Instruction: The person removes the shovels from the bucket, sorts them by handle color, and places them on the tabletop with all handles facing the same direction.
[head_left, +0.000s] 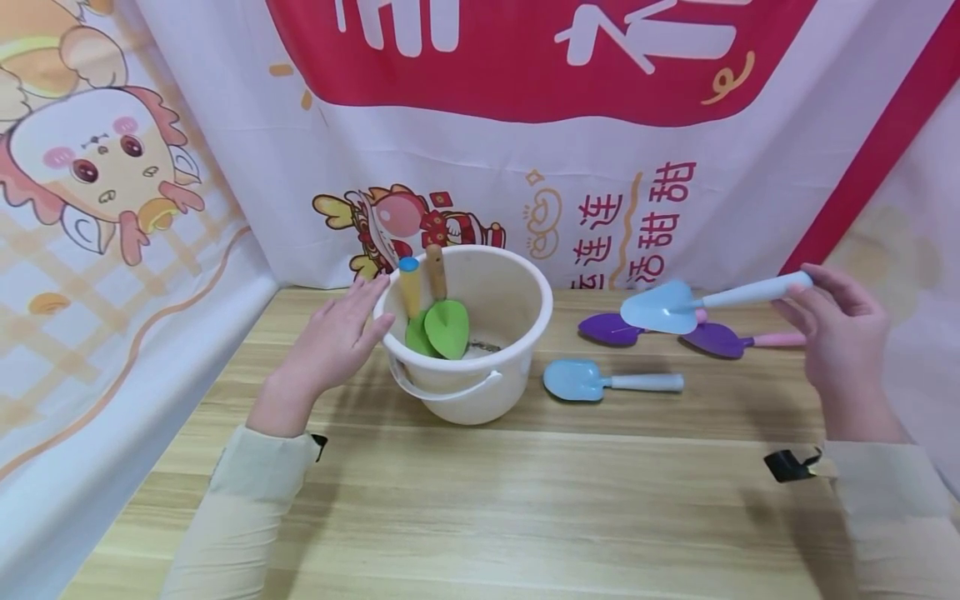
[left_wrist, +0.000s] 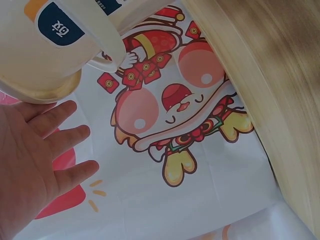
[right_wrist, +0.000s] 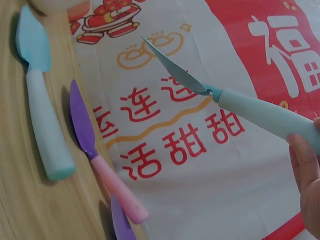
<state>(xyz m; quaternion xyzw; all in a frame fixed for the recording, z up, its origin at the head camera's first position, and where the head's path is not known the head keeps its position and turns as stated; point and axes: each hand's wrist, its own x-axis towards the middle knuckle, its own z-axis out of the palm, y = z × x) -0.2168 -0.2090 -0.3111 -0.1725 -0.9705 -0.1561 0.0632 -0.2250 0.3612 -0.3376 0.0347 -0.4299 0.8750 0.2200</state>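
To the left of the table (head_left: 480, 500) you have a printed cloth (head_left: 150, 275) running along its left edge. Your left hand (head_left: 333, 337) is at the left side of the white bucket (head_left: 491, 396), its fingers extended and spread, touching the rim rather than clasping it. The bucket stands upright near the table's far edge, a little right of the far left corner, its handle lowered toward the near edge. Inside it lean two green trowels: one with a yellow, blue-tipped handle (head_left: 411, 292), the other with a wooden handle (head_left: 437, 275).

Just right of the bucket, a light blue trowel (head_left: 606, 382) lies flat, its blade toward the bucket. Beyond it, close to the far edge, rest two purple trowels (head_left: 714, 340) with pink handles, one partly hidden from you in the head view.

Above those, clear of the table, is a second light blue trowel (head_left: 742, 292), its blade pointing left. Your right hand (head_left: 851, 333), toward the far right, pinches its handle near the end, fingers and thumb closed on it.
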